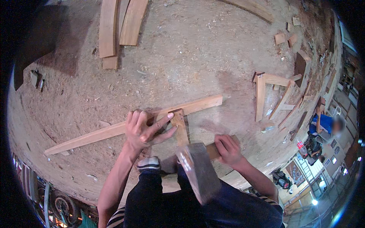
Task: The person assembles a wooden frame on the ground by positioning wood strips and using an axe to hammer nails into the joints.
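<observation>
A long, pale wooden bar (102, 133) lies slanted across the dirt ground in front of me. A short wooden piece (180, 127) meets it near its middle, pointing back toward my legs. My left hand (142, 131) lies over the long bar with its outer fingers curled across it. Its index finger and thumb touch the side of the short piece. In my right hand (227, 150) is the wooden handle of a hatchet (201, 171). The broad metal head, blurred by motion, hangs over the near end of the short piece and hides it.
Curved wooden boards (108, 30) lie at the far left. A joined wooden frame (275, 79) lies at the right, near small offcuts (280, 38). Another person (323, 123) in blue sits at the far right. A wheel (62, 207) shows at lower left.
</observation>
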Available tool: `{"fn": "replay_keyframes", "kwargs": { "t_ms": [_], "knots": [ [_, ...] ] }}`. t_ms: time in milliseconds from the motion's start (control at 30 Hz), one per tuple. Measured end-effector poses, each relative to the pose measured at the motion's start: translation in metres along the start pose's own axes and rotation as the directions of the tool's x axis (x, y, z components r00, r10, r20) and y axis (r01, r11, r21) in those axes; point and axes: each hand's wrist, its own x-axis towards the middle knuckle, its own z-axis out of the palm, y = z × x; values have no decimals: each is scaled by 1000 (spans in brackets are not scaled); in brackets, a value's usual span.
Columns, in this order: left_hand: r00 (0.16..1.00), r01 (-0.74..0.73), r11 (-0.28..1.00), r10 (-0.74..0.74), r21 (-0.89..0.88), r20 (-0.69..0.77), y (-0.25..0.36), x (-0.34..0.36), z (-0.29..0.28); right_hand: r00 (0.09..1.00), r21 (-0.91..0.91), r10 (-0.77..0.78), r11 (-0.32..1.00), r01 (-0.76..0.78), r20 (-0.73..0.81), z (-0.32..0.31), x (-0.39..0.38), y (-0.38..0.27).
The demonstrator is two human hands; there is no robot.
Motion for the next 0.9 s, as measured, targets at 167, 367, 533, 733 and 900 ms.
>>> {"fn": "replay_keyframes", "kwargs": {
  "t_ms": [167,367,533,733,900],
  "knots": [
    [998,-21,999,23,-39,53,-7,-4,-8,980,-20,189,982,-188,68,11,17,-7],
    [1000,5,1000,-5,-4,12,-1,-1,1,998,118,36,993,-30,-50,-5,-4,-11],
    [998,1,1000,1,-28,61,-2,-1,-6,1000,6,-9,1000,9,-18,9,1,-7],
    [1000,6,1000,-5,-30,26,-2,0,-3,986,-15,166,986,-165,17,20,6,4],
    [1000,1,1000,-1,-24,2,-2,-1,0,995,100,99,990,-97,-22,7,-16,-1]
  ]
}}
